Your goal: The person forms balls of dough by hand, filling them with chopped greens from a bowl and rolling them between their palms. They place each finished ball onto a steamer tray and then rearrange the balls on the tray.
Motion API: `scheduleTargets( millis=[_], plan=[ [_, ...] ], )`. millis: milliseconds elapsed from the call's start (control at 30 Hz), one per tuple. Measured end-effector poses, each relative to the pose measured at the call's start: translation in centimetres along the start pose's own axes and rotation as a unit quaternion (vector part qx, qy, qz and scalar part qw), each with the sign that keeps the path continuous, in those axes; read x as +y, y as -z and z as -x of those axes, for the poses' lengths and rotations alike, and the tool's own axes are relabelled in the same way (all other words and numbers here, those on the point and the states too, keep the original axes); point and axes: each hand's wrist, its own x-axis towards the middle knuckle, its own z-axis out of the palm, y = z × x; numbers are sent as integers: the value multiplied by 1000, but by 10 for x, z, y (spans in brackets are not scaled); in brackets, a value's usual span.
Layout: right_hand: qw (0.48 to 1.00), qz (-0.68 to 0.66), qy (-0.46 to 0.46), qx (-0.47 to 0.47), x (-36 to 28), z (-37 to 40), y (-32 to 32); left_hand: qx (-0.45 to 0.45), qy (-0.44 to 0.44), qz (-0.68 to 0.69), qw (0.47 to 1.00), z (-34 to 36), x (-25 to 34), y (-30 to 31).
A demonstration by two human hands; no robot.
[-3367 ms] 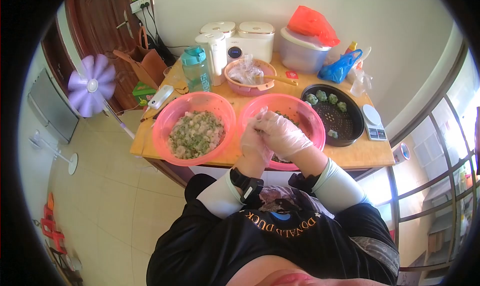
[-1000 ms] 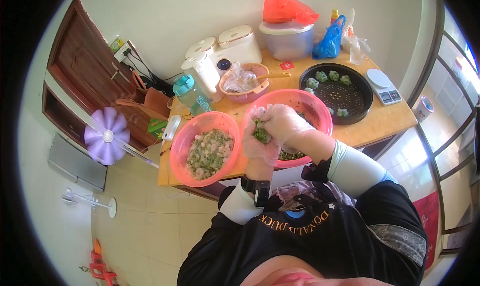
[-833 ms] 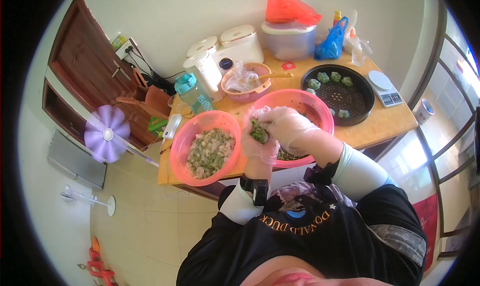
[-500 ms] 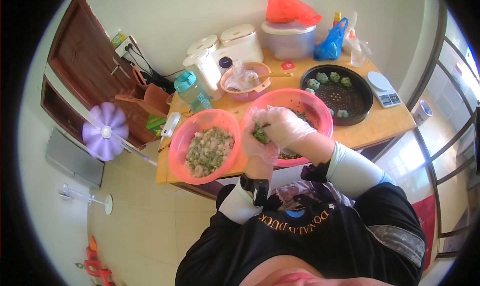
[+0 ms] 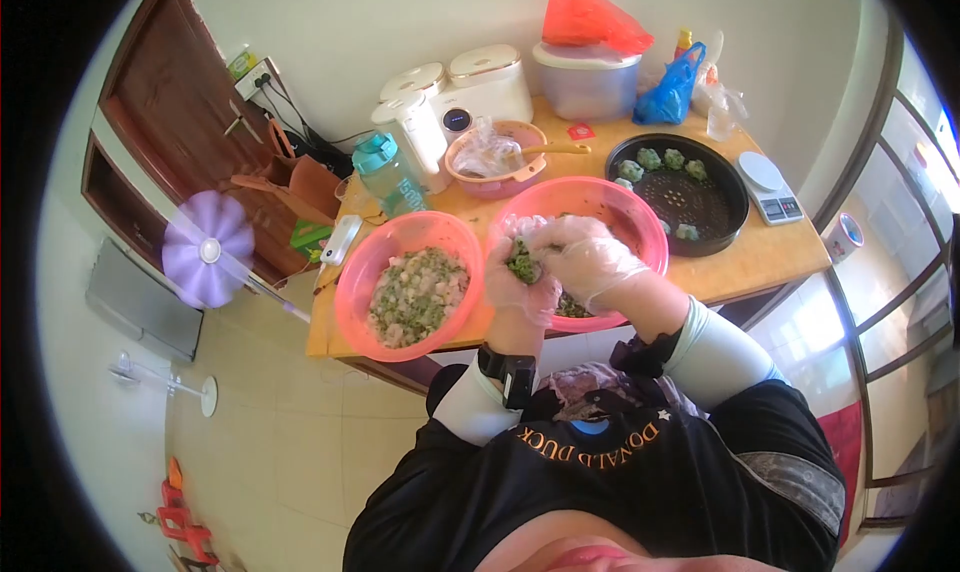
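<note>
My left hand [image 5: 522, 282], in a clear glove, is cupped around a green leafy clump [image 5: 522, 262] at the near left rim of the right pink bowl [image 5: 640, 207]. My right hand [image 5: 590, 260], gloved too, presses its curled fingers against the clump from the right. Dark green filling [image 5: 572, 308] shows below the hands in that bowl. On the left stands another pink bowl [image 5: 352, 324] with a pale and green chopped mix [image 5: 418, 297]. A round black pan [image 5: 735, 234] at the right holds several green-white balls [image 5: 674, 159].
Behind the bowls are a small pink basin [image 5: 500, 185], a teal bottle [image 5: 392, 180], white appliances [image 5: 485, 84] and a lidded tub [image 5: 588, 84]. A kitchen scale [image 5: 768, 187] stands right of the pan. A purple fan [image 5: 208, 250] is left of the table.
My right hand has shifted slightly left and its fingers have moved around the clump, which now shows more. The whole view has shifted slightly.
</note>
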Motion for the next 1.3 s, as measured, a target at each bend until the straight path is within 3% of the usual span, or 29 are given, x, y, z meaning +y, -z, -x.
scheduleTargets(
  millis=[67,100,133,200,233,267,333,433,567,633,667,733,800,867,900,933,967,1033,1100,1167,1200,1267,1300],
  plan=[
    [999,-33,3,2,-7,0,10,49,10,-64,997,2,6,1],
    [997,1,70,-35,-14,2,18,50,7,-61,997,3,5,-2],
    [997,3,71,-37,-9,1,13,46,6,-71,996,4,3,-7],
    [972,63,226,24,13,-2,-9,39,5,-81,996,3,-1,-10],
    [964,-8,261,53,16,-2,-19,8,-2,-68,998,2,-4,-8],
    [964,-6,262,52,19,0,-22,-23,-10,-56,998,1,-5,-5],
    [988,-44,144,28,23,0,-25,-32,0,-50,998,0,-3,4],
    [980,78,169,65,32,-5,-29,-2,-4,-57,998,2,-6,0],
    [974,44,208,80,32,-13,-30,73,-14,-68,995,-1,-12,-2],
    [993,63,100,12,24,-12,-23,83,-17,-56,995,4,-14,-13],
    [993,63,100,12,17,-9,-19,93,-22,-46,994,6,-14,-16],
    [999,-48,-18,1,3,-4,-7,91,1,-58,994,5,-10,-15],
    [999,-4,-28,35,-2,-5,1,89,22,-70,993,3,-8,-14],
    [996,40,-41,67,0,-7,1,95,-27,-44,994,1,-9,-12],
    [993,79,35,77,7,-7,-3,95,-27,-43,994,4,-9,-19],
    [983,117,111,87,16,-8,-7,86,3,-46,995,11,-8,-32],
    [983,119,110,87,25,-9,-14,76,33,-50,995,15,-8,-39],
    [961,183,190,83,39,-12,-30,49,10,-56,997,6,-14,-27],
    [967,171,174,76,40,-11,-36,22,-15,-63,998,-7,-16,-4],
    [975,147,150,72,46,-14,-40,-77,32,-60,995,-21,-12,16],
    [975,148,152,72,41,-13,-37,-78,30,-59,995,-24,-13,14],
    [989,112,88,25,27,-10,-28,-224,42,4,974,-29,-17,11],
    [989,113,89,25,27,-11,-27,-225,42,4,973,-28,-17,6]
  ],
)
